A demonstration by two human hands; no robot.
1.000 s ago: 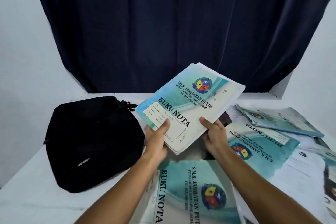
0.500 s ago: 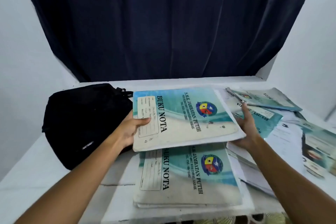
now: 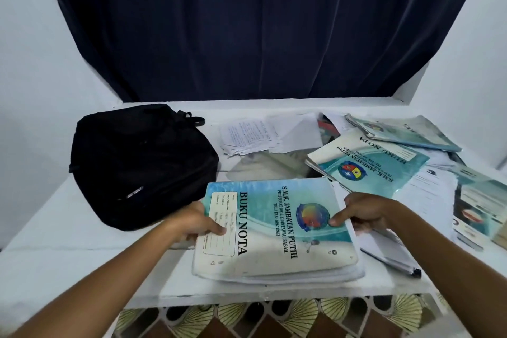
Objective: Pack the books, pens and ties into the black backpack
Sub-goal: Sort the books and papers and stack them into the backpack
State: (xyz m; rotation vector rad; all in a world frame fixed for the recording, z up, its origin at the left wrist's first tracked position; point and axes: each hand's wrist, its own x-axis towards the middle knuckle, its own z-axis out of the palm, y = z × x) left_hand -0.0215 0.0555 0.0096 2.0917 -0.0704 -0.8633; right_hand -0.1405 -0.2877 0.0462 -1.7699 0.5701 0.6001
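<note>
A stack of teal and white "BUKU NOTA" notebooks (image 3: 277, 230) lies near the front edge of the white table (image 3: 55, 250). My left hand (image 3: 196, 221) grips the stack's left edge, thumb on the cover. My right hand (image 3: 362, 211) grips its right edge, thumb on the cover. The black backpack (image 3: 137, 162) lies closed on the table to the left, touching the stack's far left corner. More notebooks (image 3: 367, 164) lie at the right. A pen (image 3: 395, 263) lies beside the stack, under my right forearm.
Loose handwritten sheets (image 3: 252, 134) and papers are scattered at the table's back centre. Further booklets (image 3: 480, 206) cover the right side. A dark curtain (image 3: 247, 25) hangs behind. Patterned floor (image 3: 274, 318) shows below the table's front edge.
The notebook I held in the air has come down onto the notebook at the table's front, forming one stack. Both hands now grip the stack's sides.
</note>
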